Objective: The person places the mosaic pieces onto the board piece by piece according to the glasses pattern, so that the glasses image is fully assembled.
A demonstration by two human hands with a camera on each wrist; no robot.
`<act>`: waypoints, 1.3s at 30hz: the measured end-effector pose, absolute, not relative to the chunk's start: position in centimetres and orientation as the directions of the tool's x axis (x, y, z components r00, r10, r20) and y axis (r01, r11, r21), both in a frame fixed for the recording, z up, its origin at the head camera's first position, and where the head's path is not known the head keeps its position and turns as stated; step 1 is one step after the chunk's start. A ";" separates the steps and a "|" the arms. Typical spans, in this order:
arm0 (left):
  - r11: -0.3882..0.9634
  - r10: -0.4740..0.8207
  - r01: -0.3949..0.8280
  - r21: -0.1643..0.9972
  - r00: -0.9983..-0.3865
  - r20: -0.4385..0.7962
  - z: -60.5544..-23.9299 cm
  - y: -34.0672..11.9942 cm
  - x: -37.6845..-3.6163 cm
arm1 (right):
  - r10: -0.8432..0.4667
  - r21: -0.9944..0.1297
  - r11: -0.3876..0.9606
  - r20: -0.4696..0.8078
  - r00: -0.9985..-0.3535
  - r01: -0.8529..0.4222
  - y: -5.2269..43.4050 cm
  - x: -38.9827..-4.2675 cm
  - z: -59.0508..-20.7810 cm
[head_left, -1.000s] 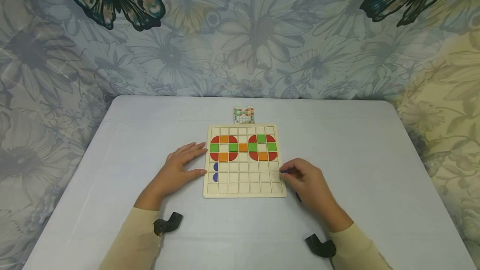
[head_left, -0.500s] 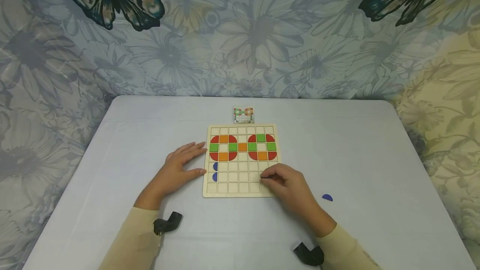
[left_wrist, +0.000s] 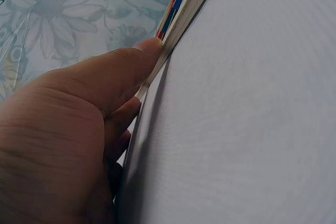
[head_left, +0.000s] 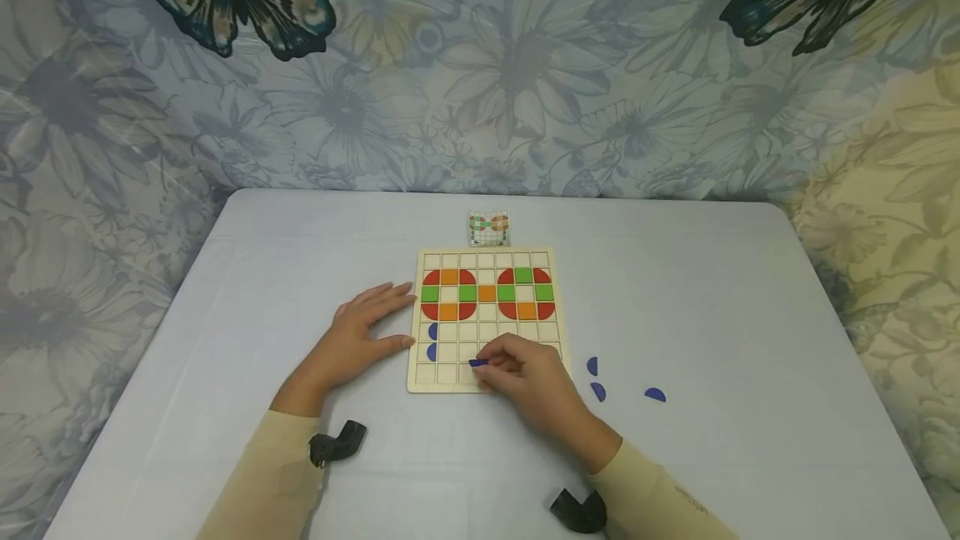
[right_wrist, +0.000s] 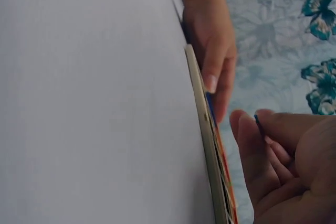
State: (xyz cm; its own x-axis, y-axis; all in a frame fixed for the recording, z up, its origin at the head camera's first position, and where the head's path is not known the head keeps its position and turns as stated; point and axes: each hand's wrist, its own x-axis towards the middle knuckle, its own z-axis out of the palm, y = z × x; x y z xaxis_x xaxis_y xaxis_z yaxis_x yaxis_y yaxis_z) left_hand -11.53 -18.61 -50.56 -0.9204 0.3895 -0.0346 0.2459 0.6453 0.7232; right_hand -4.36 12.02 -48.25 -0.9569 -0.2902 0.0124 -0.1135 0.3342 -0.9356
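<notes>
Right hand pinched a blue piece over the wooden grid board's lower rows — left hand lay flat, fingers straight, against the board's left edge. Three blue pieces lay loose on counter.

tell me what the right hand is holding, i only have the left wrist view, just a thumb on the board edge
Observer: The right hand pinches a blue piece over the board's lower rows.
Operator: any more blue pieces around
Observer: Three loose blue pieces lie on the table, right of the board.
Operator: any already on the board
Observer: Two placed blue pieces sit in the left column, near the left hand, which rests flat against the board's left edge.
</notes>
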 end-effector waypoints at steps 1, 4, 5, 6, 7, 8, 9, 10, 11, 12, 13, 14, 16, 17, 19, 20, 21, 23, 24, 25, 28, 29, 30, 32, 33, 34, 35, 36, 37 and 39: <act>0.645 0.390 0.247 0.723 -0.920 -0.033 -50.5 -18.6 -11.5 | -0.295 -0.932 0.345 0.008 -0.955 -0.115 11.6 -4.4 -48.3; 0.643 0.390 0.249 0.724 -0.920 -0.030 -50.5 -18.5 -11.5 | -0.321 -0.922 0.365 0.007 -0.947 -0.130 10.6 -4.4 -48.3; 0.643 0.390 0.251 0.723 -0.920 -0.028 -50.4 -18.5 -11.5 | -0.331 -0.915 0.376 0.016 -0.944 -0.147 10.3 -4.4 -48.3; 0.643 0.390 0.253 0.723 -0.920 -0.025 -50.4 -18.5 -11.5 | -0.338 -0.905 0.391 0.026 -0.941 -0.165 10.0 -4.4 -48.3; 0.643 0.390 0.255 0.722 -0.920 -0.023 -50.4 -18.5 -11.5 | -0.344 -0.891 0.414 0.035 -0.938 -0.186 9.7 -4.5 -48.4; 0.643 0.390 0.254 0.722 -0.921 -0.023 -50.4 -18.5 -11.5 | -0.350 -0.876 0.435 0.050 -0.935 -0.210 9.5 -4.5 -48.3; 0.643 0.390 0.254 0.722 -0.921 -0.023 -50.4 -18.5 -11.5 | -0.355 -0.855 0.463 0.064 -0.933 -0.235 9.2 -4.5 -48.4; 0.643 0.391 0.255 0.723 -0.920 -0.022 -50.4 -18.5 -11.5 | -0.359 -0.832 0.491 0.078 -0.930 -0.259 9.1 -4.6 -48.4; 0.642 0.391 0.256 0.722 -0.920 -0.021 -50.4 -18.5 -11.5 | -0.363 -0.809 0.518 0.088 -0.927 -0.279 8.9 -4.6 -48.5; 0.641 0.391 0.255 0.724 -0.920 -0.023 -50.5 -18.5 -11.5 | -0.367 -0.785 0.545 0.092 -0.926 -0.294 8.8 -4.6 -48.5; 0.641 0.392 0.254 0.724 -0.920 -0.024 -50.5 -18.5 -11.6 | -0.369 -0.764 0.567 0.097 -0.924 -0.307 8.7 -4.6 -48.5; 0.640 0.393 0.254 0.725 -0.919 -0.025 -50.5 -18.5 -11.6 | -0.371 -0.745 0.587 0.100 -0.923 -0.316 8.6 -4.6 -48.6; 0.639 0.397 0.257 0.725 -0.918 -0.024 -50.6 -18.6 -11.7 | -0.370 -0.724 0.611 0.098 -0.924 -0.321 8.5 -4.6 -48.6; 0.640 0.397 0.257 0.724 -0.917 -0.026 -50.6 -18.6 -11.7 | -0.368 -0.719 0.617 0.094 -0.925 -0.319 8.5 -4.5 -48.6; 0.640 0.399 0.260 0.723 -0.917 -0.023 -50.7 -18.6 -11.7 | -0.366 -0.715 0.623 0.091 -0.926 -0.317 8.4 -4.5 -48.6; 0.639 0.398 0.260 0.724 -0.917 -0.023 -50.6 -18.6 -11.7 | -0.366 -0.713 0.626 0.087 -0.926 -0.315 8.3 -4.4 -48.5; 0.639 0.398 0.261 0.723 -0.917 -0.021 -50.7 -18.6 -11.7 | -0.366 -0.711 0.631 0.082 -0.927 -0.312 8.1 -4.4 -48.4; 0.641 0.396 0.261 0.722 -0.918 -0.019 -50.7 -18.7 -11.7 | -0.366 -0.693 0.653 0.067 -0.928 -0.307 7.8 -4.3 -48.4; 0.641 0.396 0.261 0.722 -0.918 -0.020 -50.7 -18.7 -11.7 | -0.364 -0.677 0.670 0.059 -0.930 -0.305 7.5 -4.3 -48.4; 0.642 0.395 0.260 0.721 -0.918 -0.021 -50.7 -18.7 -11.7 | -0.360 -0.658 0.690 0.052 -0.931 -0.303 7.3 -4.2 -48.4; 0.645 0.394 0.259 0.719 -0.919 -0.022 -50.7 -18.7 -11.7 | -0.347 -0.596 0.743 0.043 -0.937 -0.303 6.6 -4.1 -48.3; 0.644 0.394 0.260 0.719 -0.919 -0.021 -50.7 -18.6 -11.7 | -0.343 -0.580 0.756 0.046 -0.938 -0.304 6.5 -4.0 -48.3; 0.644 0.393 0.258 0.720 -0.919 -0.022 -50.7 -18.6 -11.7 | -0.339 -0.564 0.765 0.054 -0.939 -0.309 6.3 -4.0 -48.3; 0.643 0.391 0.255 0.722 -0.920 -0.023 -50.6 -18.6 -11.7 | -0.336 -0.542 0.776 0.078 -0.939 -0.323 6.2 -3.9 -48.2; 0.643 0.390 0.254 0.723 -0.921 -0.023 -50.7 -18.6 -11.7 | -0.337 -0.533 0.778 0.091 -0.937 -0.331 6.2 -3.8 -48.2; 0.643 0.390 0.254 0.723 -0.921 -0.023 -50.7 -18.6 -11.7 | -0.337 -0.525 0.781 0.102 -0.936 -0.339 6.2 -3.8 -48.2; 0.644 0.388 0.250 0.723 -0.921 -0.026 -50.7 -18.6 -11.7 | -0.339 -0.519 0.782 0.112 -0.934 -0.347 6.2 -3.8 -48.2; 0.644 0.387 0.249 0.724 -0.922 -0.028 -50.7 -18.6 -11.7 | -0.343 -0.514 0.781 0.120 -0.932 -0.354 6.2 -3.8 -48.2; 0.643 0.386 0.249 0.724 -0.922 -0.026 -50.7 -18.6 -11.7 | -0.346 -0.512 0.781 0.122 -0.930 -0.358 6.2 -3.9 -48.2; 0.642 0.388 0.255 0.724 -0.922 -0.019 -50.8 -18.7 -11.7 | -0.354 -0.511 0.779 0.119 -0.928 -0.363 6.2 -4.0 -48.2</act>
